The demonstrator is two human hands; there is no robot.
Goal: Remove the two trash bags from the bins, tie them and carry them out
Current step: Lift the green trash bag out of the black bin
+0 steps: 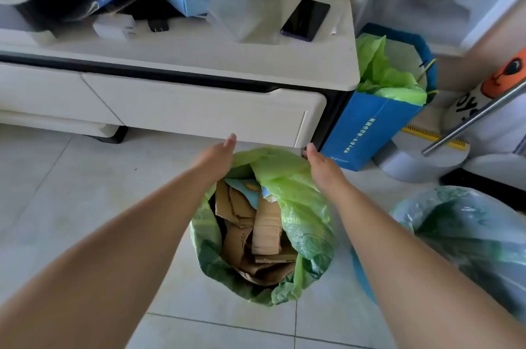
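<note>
A low white cabinet (199,109) is running across the back of the view, standing on a pale tiled floor (57,192). The green trash bag (301,223) is sitting on the floor in front of the cabinet, mouth open, with pieces of cardboard (256,229) showing inside (bin beneath not distinguishable). A second, bluish-green trash bag (466,237) is sitting to its right, partly cut off by the frame edge. A blue paper bag (370,132) is leaning beside the cabinet's end. The left hand (219,153) and right hand (320,162) are touching the far rim of the green bag, one at each side; fingers are hidden, so grip cannot be told. A dark phone (306,19) is lying on the cabinet top.
</note>
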